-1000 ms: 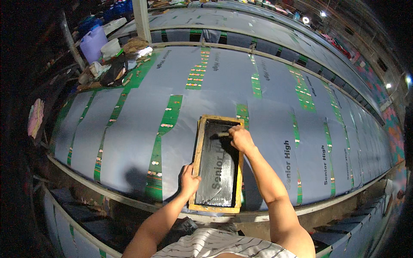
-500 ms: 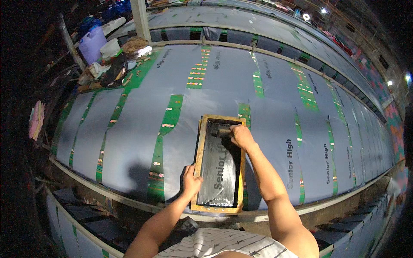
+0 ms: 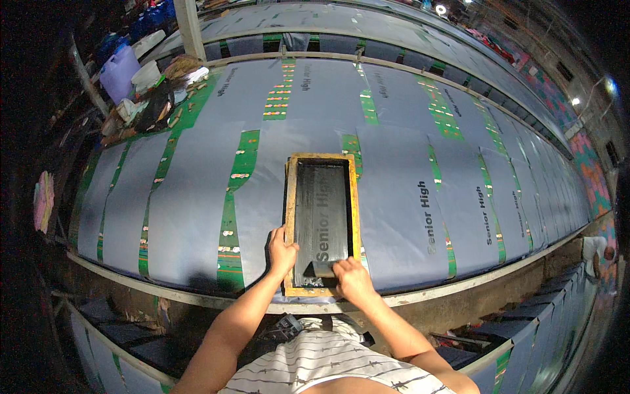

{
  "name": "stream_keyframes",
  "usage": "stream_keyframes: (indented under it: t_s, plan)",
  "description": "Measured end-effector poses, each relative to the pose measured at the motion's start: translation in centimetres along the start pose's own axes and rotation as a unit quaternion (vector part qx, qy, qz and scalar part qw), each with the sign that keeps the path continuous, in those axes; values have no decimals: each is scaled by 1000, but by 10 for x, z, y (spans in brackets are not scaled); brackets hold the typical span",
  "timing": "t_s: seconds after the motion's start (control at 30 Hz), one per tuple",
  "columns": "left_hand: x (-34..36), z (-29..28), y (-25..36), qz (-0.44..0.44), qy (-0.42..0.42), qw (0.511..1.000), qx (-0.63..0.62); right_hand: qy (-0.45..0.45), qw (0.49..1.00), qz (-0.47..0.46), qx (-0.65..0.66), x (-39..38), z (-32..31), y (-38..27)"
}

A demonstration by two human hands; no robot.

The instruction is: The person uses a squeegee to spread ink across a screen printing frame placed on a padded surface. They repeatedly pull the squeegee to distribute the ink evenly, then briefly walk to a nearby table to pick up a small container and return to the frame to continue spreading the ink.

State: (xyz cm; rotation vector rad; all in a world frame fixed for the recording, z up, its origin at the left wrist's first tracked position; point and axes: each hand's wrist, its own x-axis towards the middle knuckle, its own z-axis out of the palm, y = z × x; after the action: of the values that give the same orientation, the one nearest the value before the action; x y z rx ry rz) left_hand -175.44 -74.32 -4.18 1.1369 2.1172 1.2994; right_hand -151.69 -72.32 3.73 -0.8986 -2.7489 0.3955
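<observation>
Screen (image 3: pixel 321 217) – middle of the picture, lying on grey cloth (image 3: pixel 180 203). Your left hand (image 3: pixel 282 255) has its fingers curled round the left side; your right hand (image 3: pixel 354 279), lower centre, fingers closed on a squeegee (image 3: pixel 324 269) – near the bottom end. Violet jug (image 3: pixel 119 73), upper left.

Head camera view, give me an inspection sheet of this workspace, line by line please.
Surface: grey panels with green strips between; some panels bear dark lettering.
Job's things: wooden frame around a dark screen, lying on the panels; flat tool inside, toward the near end.
Clutter: purple jug, white container and a mixed heap, far left.
Hands: left hand grips the frame's left side; right hand holds the tool.
Cables: nothing seen.
Surroundings: more covered tables beyond, pale post, lamps, apparently another person far right.
</observation>
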Motion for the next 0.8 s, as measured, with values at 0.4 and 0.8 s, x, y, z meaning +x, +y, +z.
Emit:
stream_keyframes:
  t_s: [0.4, 0.8]
  plan:
    - [1, 3, -5, -6, -5, 1000, -2, -37, 998, -10, 50, -50, -7, -18]
    - [1, 6, -11, -20, 1, 1000, 3, 112, 880, 372, 272, -14, 42, 64]
